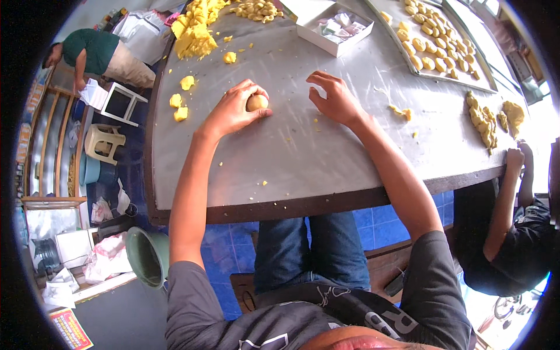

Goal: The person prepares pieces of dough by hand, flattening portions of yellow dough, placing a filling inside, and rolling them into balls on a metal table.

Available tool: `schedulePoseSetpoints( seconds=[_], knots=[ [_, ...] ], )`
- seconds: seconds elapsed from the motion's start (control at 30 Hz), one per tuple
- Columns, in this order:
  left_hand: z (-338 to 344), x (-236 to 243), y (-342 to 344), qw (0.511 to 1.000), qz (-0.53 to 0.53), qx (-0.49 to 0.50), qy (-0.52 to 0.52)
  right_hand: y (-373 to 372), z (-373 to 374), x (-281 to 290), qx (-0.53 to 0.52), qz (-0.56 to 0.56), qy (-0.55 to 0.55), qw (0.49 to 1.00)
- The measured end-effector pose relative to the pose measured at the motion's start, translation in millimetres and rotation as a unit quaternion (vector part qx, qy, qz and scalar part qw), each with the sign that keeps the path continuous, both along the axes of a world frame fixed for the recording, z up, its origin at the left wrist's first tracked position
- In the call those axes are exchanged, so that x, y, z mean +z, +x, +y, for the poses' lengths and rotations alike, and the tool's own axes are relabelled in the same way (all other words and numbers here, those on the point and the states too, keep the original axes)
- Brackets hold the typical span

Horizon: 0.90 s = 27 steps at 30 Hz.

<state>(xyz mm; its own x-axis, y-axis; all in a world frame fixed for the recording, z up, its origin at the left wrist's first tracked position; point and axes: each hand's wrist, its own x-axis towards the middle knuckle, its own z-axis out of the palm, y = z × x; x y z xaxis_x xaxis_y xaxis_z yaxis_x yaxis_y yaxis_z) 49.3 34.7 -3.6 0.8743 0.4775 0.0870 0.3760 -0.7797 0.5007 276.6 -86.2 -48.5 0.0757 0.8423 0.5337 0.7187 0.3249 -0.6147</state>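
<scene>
A pale, round dough ball (pixel 256 103) sits in my left hand (pixel 232 111), with the fingers and thumb curled around it just over the metal tabletop (pixel 291 163). To its right, my right hand (pixel 338 100) hovers with bent fingers apart and nothing between them. Left of my left hand lie several small yellow lumps (pixel 186 83). Farther up, a crumbly yellow mass (pixel 195 32) is heaped at the far left beside a pile of small tan dough pieces (pixel 256 10). A torn yellowish scrap (pixel 401 112) rests right of my right hand.
A white box (pixel 335 44) of small packets stands at the far middle. Beside it, a tray (pixel 431 74) carries many rounded dough pieces. Dough slabs (pixel 482 121) lie at the right, near another person's hands (pixel 516 154). Another person (pixel 99 55) bends at the left near a stool (pixel 104 143).
</scene>
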Motion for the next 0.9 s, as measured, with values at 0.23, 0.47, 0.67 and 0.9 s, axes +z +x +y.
schedulePoseSetpoints(
  seconds=[0.23,0.47,0.67,0.9],
  knots=[
    [7.1,4.0,-2.8,1.000,0.026,-0.008,0.005,-0.4,-0.2,-0.6,0.000,0.002,-0.014,1.000],
    [13.5,17.0,-0.8,0.995,0.093,-0.036,-0.011,-0.5,1.0,-2.1,-0.002,-0.010,0.007,1.000],
    [-1.5,5.4,2.8,0.998,-0.058,0.005,0.039,0.9,1.7,-2.9,0.006,-0.001,-0.002,1.000],
    [13.4,13.9,13.6,0.997,0.059,-0.030,0.033,1.4,0.1,-2.0,0.004,-0.006,-0.004,1.000]
  ],
)
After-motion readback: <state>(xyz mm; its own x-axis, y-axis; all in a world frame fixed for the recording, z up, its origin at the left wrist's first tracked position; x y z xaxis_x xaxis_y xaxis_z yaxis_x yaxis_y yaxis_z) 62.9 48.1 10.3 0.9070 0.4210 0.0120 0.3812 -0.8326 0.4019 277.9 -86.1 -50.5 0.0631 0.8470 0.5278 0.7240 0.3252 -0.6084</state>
